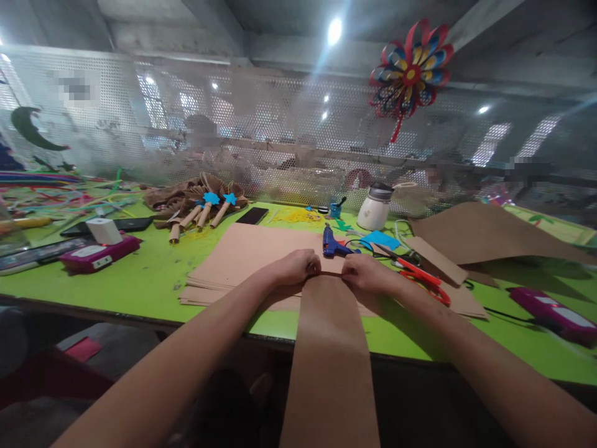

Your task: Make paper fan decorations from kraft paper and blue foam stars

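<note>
A long strip of brown paper runs from the table's front edge toward me. My left hand and my right hand both pinch its far end, fingers closed, thumbs near each other. The strip lies over a stack of brown paper sheets on the green table. Just beyond my hands lies a blue glue gun. Orange-handled scissors rest to the right of my right hand.
Brown paper fans with blue stars, a black phone and a white jar stand further back. Pink boxes sit left and right. Large brown sheets lie at right. A perforated screen closes the back.
</note>
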Demonstrator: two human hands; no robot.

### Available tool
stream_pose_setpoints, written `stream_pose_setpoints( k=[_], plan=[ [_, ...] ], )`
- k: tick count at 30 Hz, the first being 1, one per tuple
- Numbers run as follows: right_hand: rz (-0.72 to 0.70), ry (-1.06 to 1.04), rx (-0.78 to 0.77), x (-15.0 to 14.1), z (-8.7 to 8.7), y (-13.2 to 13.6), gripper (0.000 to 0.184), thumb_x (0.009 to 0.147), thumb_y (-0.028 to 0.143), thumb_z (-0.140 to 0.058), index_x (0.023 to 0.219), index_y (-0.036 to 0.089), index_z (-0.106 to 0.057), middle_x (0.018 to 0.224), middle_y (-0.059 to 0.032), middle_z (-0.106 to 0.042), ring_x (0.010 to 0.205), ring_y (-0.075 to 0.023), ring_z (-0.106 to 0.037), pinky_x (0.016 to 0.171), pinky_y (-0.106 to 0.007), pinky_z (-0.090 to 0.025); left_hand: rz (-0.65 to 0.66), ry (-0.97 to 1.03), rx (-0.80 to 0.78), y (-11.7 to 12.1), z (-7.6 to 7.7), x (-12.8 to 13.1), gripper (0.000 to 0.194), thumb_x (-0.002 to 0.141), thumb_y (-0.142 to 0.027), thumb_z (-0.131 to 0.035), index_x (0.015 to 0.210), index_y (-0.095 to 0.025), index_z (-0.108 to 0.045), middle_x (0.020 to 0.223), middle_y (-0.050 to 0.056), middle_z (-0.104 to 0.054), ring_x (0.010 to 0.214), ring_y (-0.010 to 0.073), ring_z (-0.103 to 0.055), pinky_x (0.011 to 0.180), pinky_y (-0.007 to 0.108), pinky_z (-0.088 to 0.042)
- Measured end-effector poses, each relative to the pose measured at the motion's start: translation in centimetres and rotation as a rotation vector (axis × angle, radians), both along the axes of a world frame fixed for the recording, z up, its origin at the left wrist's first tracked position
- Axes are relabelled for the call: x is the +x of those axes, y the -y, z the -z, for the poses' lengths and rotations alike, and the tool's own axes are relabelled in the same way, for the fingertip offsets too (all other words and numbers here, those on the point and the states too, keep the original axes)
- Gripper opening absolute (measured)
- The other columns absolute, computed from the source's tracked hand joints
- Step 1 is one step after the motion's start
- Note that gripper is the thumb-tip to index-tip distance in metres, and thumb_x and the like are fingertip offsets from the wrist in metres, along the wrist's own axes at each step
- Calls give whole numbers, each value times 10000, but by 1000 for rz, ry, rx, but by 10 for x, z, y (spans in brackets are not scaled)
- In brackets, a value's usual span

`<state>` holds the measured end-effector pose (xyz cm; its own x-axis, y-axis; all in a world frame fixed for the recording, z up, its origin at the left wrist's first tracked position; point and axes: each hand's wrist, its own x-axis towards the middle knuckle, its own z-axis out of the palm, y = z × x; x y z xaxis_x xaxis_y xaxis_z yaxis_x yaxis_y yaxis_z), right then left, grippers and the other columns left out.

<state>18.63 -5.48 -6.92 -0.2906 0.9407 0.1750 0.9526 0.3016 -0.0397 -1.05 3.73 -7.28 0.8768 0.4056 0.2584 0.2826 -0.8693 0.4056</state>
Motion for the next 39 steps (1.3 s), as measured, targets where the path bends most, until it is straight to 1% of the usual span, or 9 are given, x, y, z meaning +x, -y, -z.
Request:
stream_pose_setpoints(
  k=[4, 8, 15, 20, 24, 27, 30, 33, 39],
  plan=[
    [-56, 46, 18, -14, -3, -12, 173, 827, 251, -535, 811, 187, -694, 793, -50, -625, 754, -149, -534, 633, -230, -339, 32, -35, 36, -1, -4, 0, 279, 721, -30, -462, 841, -156, -680, 803, 37, -595, 712, 133, -532, 644, 224, -395],
    [-115, 109, 31, -24, -4, -20, 219, 857, 203, -484, 789, 173, -691, 793, -57, -622, 752, -146, -530, 639, -237, -324, 38, -31, 24, -4, -3, 0, 281, 713, -35, -483, 847, -171, -689, 812, 29, -594, 719, 128, -538, 657, 218, -400],
    [-124, 174, 11, -12, -3, -10, 235, 857, 154, -464, 739, 135, -667, 765, -77, -614, 720, -152, -530, 645, -239, -339, 11, -86, 51, -4, -5, 3, 275, 652, -27, -480, 757, -160, -695, 741, 23, -585, 653, 120, -508, 578, 208, -369],
    [-108, 192, 29, -10, 3, -8, 221, 853, 154, -472, 753, 136, -668, 774, -79, -614, 743, -163, -536, 665, -245, -353, 32, -93, 73, -2, -7, 0, 284, 660, -47, -484, 807, -166, -695, 788, 36, -600, 691, 132, -522, 601, 213, -380],
    [-75, 150, 74, -9, 11, -9, 226, 855, 151, -471, 732, 138, -660, 768, -74, -605, 751, -162, -532, 671, -246, -357, -13, -72, 121, -2, -3, 3, 215, 751, -141, -489, 815, -172, -692, 790, 43, -596, 701, 139, -530, 613, 221, -387],
    [-73, 129, 96, -8, 16, -8, 231, 849, 143, -476, 694, 138, -647, 755, -72, -595, 767, -168, -527, 681, -256, -353, 2, -32, 189, -5, 3, 10, 167, 776, -199, -515, 765, -164, -679, 759, 41, -585, 700, 143, -522, 613, 225, -381],
    [-82, 117, 116, -9, 17, -7, 235, 857, 150, -469, 715, 136, -656, 778, -78, -594, 778, -171, -525, 682, -261, -352, 26, -20, 233, -8, 10, 16, 158, 769, -153, -514, 699, -160, -656, 724, 30, -566, 681, 136, -507, 606, 223, -370],
    [-82, 99, 130, -9, 16, -7, 225, 868, 176, -470, 769, 141, -668, 785, -76, -593, 771, -171, -522, 677, -263, -352, 68, 1, 245, -9, 13, 16, 185, 790, -145, -488, 688, -159, -641, 723, 24, -547, 680, 129, -496, 617, 220, -370],
    [-60, 105, 142, -5, 14, -4, 253, 882, 183, -446, 728, 147, -644, 754, -59, -583, 742, -161, -514, 661, -263, -339, 94, 29, 241, -7, 13, 10, 184, 782, -108, -463, 713, -150, -628, 735, 28, -521, 687, 128, -480, 628, 218, -371]
  ],
)
